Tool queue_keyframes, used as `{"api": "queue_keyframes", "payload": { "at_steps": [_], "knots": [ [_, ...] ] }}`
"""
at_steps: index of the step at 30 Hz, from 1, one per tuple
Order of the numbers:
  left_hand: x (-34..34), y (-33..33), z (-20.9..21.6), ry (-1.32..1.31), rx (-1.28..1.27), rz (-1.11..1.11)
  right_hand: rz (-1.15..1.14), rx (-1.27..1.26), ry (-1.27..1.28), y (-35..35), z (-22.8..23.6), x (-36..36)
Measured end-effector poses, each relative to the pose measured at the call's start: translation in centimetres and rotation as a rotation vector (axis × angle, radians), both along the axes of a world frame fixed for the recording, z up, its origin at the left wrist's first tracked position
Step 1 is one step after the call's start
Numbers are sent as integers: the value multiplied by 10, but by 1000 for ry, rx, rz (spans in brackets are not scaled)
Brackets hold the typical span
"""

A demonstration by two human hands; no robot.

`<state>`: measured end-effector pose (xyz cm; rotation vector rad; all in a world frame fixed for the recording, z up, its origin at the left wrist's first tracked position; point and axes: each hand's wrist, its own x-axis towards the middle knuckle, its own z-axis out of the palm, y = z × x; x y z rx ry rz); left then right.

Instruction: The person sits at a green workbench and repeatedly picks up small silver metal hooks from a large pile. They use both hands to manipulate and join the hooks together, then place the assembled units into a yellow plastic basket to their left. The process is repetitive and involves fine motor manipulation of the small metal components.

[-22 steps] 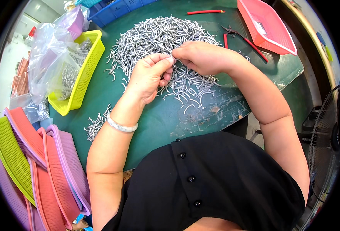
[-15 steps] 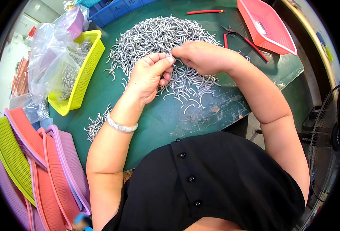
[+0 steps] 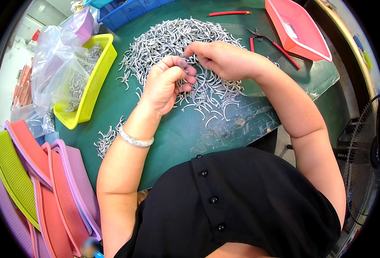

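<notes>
A large heap of small grey curved metal-looking pieces [image 3: 168,38] lies on the green table [image 3: 168,142]. Over its near side, my left hand [image 3: 166,84] is loosely curled, its thumb and forefinger slightly parted. Whatever lies inside those fingers is too small to make out. Just right of it, my right hand [image 3: 224,60] is bent at the wrist, fingers drawn together above the heap. Its fingertips are partly hidden, so their contents cannot be told. The two hands are close but apart. A smaller pile of grey pieces [image 3: 106,139] sits beside my left forearm.
A yellow-green basket [image 3: 106,64] with grey pieces and clear plastic bags [image 3: 54,64] is at left. Stacked pink and purple baskets [image 3: 61,193] stand lower left. Red-handled pliers [image 3: 284,55], a red stick-like tool [image 3: 229,13] and a pink basket [image 3: 293,30] lie far right; a fan [image 3: 364,155] stands right.
My hands were touching at the fingertips and have come apart. The left thumb and forefinger have loosened, and the right hand has shifted slightly left and away from me.
</notes>
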<state>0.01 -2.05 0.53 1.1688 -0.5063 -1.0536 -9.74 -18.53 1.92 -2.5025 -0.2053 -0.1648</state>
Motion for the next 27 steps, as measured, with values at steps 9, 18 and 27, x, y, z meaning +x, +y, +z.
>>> {"api": "queue_keyframes", "payload": {
  "at_steps": [9, 18, 27],
  "knots": [
    [-5, -1, 5, -100, 127, -47, 106, 373, -145, 5, 3, 0],
    [-6, 0, 2, -99, 114, -14, -35, 527, -84, -3, -3, 8],
    [-4, -1, 0, -40, 57, -18, 54, -190, -144, -4, -14, 4]
  ]
}}
